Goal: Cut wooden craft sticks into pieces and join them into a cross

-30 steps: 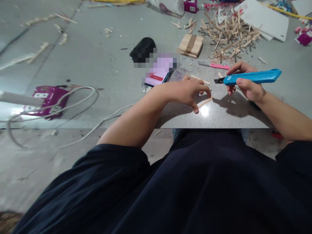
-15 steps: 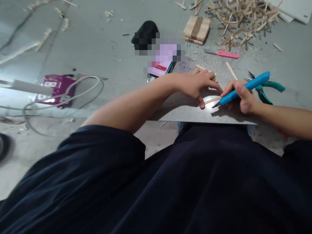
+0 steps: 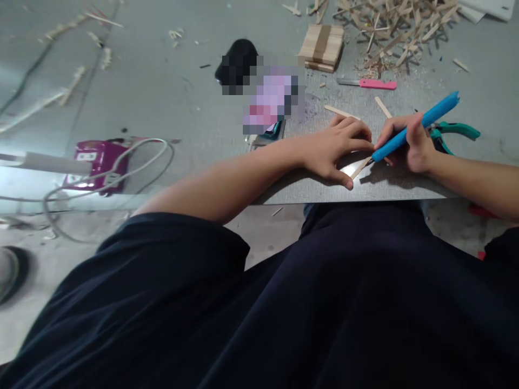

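My left hand (image 3: 338, 148) bears down on a thin wooden craft stick (image 3: 359, 168), thumb at the near end and index finger by the far end. The stick lies slanted on the grey tabletop near its front edge. In my right hand (image 3: 409, 143) is a blue pen-like cutting tool (image 3: 436, 112), held like a pencil. Its short dark tip touches or sits just over the stick. Beyond my hands lie two more craft sticks, one (image 3: 343, 112) by the left fingers and one (image 3: 383, 107) by the right. Green-handled pliers (image 3: 458, 129) rest partly hidden behind my right hand.
Farther back are a pink-handled folding knife (image 3: 377, 84), a banded stack of craft sticks (image 3: 322, 47) and a heap of loose sticks (image 3: 399, 27). Left stand a phone (image 3: 271, 97), a black case (image 3: 238, 62) and a purple power strip (image 3: 101, 167) with looped white cable.
The blue tool's tip has come up onto the stick, and its back end has risen. The stick has turned steeper under my left thumb, which moved slightly right and nearer. The view shifted a little.
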Demonstrator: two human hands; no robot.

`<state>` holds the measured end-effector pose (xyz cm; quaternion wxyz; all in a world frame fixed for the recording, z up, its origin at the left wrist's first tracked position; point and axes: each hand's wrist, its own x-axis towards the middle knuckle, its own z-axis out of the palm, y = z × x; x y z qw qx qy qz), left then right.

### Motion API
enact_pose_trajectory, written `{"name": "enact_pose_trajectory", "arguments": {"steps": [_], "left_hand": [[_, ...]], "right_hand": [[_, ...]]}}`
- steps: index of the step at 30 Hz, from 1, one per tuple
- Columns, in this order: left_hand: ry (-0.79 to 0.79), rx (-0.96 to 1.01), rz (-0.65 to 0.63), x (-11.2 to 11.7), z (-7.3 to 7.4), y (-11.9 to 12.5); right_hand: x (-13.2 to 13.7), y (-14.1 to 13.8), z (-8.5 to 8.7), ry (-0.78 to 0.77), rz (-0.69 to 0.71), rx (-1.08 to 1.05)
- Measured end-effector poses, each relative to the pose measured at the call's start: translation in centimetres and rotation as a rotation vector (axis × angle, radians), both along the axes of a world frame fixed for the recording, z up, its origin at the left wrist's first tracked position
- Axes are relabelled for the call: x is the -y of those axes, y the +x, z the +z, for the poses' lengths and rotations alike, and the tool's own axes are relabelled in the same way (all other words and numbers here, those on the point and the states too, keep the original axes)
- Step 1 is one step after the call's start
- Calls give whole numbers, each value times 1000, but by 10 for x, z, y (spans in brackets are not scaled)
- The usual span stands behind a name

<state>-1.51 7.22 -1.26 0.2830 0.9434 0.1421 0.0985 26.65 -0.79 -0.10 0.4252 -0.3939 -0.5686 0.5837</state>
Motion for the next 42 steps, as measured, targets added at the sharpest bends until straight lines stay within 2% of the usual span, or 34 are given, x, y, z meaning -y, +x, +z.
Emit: {"name": "enact_pose_trajectory", "arguments": {"steps": [8,13,20,30,36,42], "left_hand": [[82,0,-37,-9,-6,-5],[127,20,-93,-13,-7,-6],[116,17,-129,-11,-7,-7],[132,49,-167,-21,-23,-8],[159,44,-172,-20,-22,-7],[146,54,-169,-22,-23,-5]], "right_hand": [[-18,-2,-1,-44,-10,25],[-16,-6,-5,113,9,108],[-15,-5,-9,60,90,109],[-16,-4,-10,101,92,175],[-22,-2,-14,119,119,179],[-22,-1,-10,152,131,186]]}}
